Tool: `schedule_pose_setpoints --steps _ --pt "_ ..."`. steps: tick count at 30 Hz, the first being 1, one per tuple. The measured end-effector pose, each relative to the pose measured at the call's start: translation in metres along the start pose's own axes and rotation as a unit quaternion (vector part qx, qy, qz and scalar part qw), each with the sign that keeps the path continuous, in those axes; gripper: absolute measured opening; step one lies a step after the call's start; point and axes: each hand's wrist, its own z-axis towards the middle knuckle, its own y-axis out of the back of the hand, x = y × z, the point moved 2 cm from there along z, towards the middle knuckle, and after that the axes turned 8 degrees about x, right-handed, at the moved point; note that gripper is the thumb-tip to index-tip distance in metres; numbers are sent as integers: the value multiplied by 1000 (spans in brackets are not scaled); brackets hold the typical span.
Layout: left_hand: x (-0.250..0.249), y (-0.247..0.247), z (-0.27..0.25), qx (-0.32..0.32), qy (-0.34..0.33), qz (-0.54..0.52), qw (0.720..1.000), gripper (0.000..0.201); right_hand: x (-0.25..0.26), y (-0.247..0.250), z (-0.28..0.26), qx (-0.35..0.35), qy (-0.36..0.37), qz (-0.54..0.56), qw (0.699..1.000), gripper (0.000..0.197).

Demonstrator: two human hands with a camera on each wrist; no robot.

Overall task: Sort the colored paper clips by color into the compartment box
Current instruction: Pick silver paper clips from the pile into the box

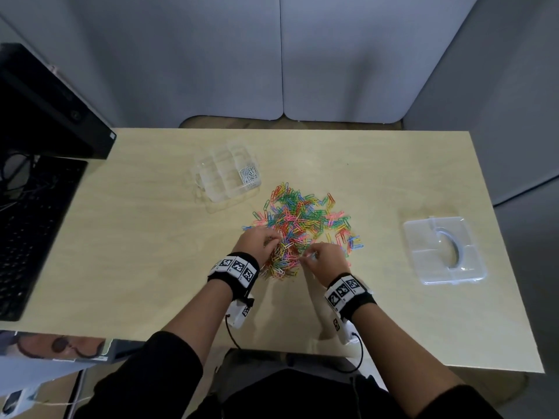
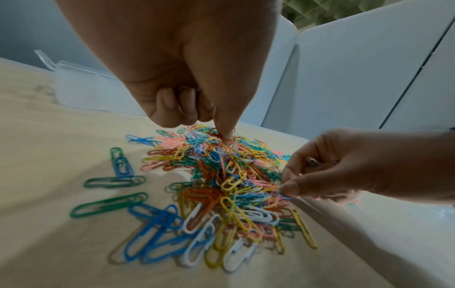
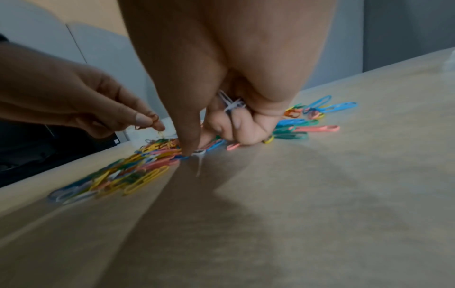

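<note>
A heap of mixed colored paper clips (image 1: 302, 225) lies mid-table. Behind it to the left stands the clear compartment box (image 1: 211, 189), with white clips (image 1: 249, 174) in one right-hand compartment. My left hand (image 1: 272, 241) is over the heap's near left part, fingers curled; it pinches an orange clip (image 3: 154, 118) between thumb and forefinger. My right hand (image 1: 311, 255) is at the heap's near edge. Its curled fingers hold a bunch of white clips (image 3: 231, 105), while thumb and forefinger reach down to a white clip (image 3: 198, 152) on the table.
The box's clear lid (image 1: 444, 252) lies flat at the table's right side. A black keyboard (image 1: 27, 234) and monitor (image 1: 45, 101) occupy the left. Loose blue and green clips (image 2: 118, 181) lie apart from the heap. Bare wood extends toward the near edge.
</note>
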Motion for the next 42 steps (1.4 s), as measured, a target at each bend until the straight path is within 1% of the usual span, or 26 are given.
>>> schedule_pose_setpoints --steps 3,4,6,7,8,10,11,13,14,16,18,19,20,21,22,24,26,28,30,33,35,36,38,40,42 --pt "7 7 0 -21 35 23 999 20 -3 4 1 29 21 -17 999 14" --pt "8 8 0 -36 44 29 998 24 -5 6 1 34 27 -7 999 13" --pt "7 9 0 -60 44 32 997 38 -9 11 1 36 33 47 998 13" --pt "4 9 1 -64 30 34 997 38 -11 14 2 39 33 83 995 13" --pt "-1 7 2 -61 9 37 997 31 -14 16 3 48 32 117 991 13" --pt "-13 3 5 -37 -12 58 998 7 -14 20 3 75 23 195 978 13" --pt "-18 1 7 -17 -5 73 997 5 -12 21 2 91 10 250 964 11" --pt "-25 -4 11 19 27 108 994 20 -7 23 0 118 -21 373 920 6" --pt "-26 -5 13 24 39 126 991 22 -5 23 -2 129 -42 428 893 11" --pt "-28 -6 16 34 46 147 987 20 -2 24 -5 154 -71 516 840 22" --pt "-25 -6 17 44 46 128 990 19 1 26 -6 177 -88 579 791 21" --pt "-22 -5 16 47 50 100 993 19 3 26 -6 182 -97 597 775 20" --pt "-19 -3 16 49 51 65 995 20 4 25 -4 180 -104 603 770 20" --pt "-16 0 16 50 48 26 997 21 4 24 -2 172 -110 600 774 21" --pt "-14 2 16 53 41 -12 998 23 3 23 2 157 -117 588 785 22" --pt "-11 8 15 59 21 -67 996 24 1 19 8 117 -127 551 817 24" --pt "-9 13 14 49 9 -88 995 23 -1 17 11 78 -131 492 857 22" --pt "-4 15 14 36 12 -115 993 21 2 21 12 54 -101 412 904 22" --pt "-1 16 14 38 12 -143 989 21 14 26 11 63 -39 350 934 21" --pt "-1 14 14 73 2 -156 985 22 33 32 8 96 45 276 955 20" --pt "-3 14 13 93 -4 -157 983 23 37 33 8 78 81 239 964 21" --pt "-5 15 12 101 -5 -162 982 24 36 33 8 60 86 233 967 21" --pt "-6 15 12 108 -6 -177 978 28 32 32 11 27 70 233 970 20" --pt "-7 16 11 112 -3 -193 975 28 29 33 12 1 48 258 965 20" --pt "-5 12 11 119 4 -217 969 24 29 34 13 -15 27 292 956 22"
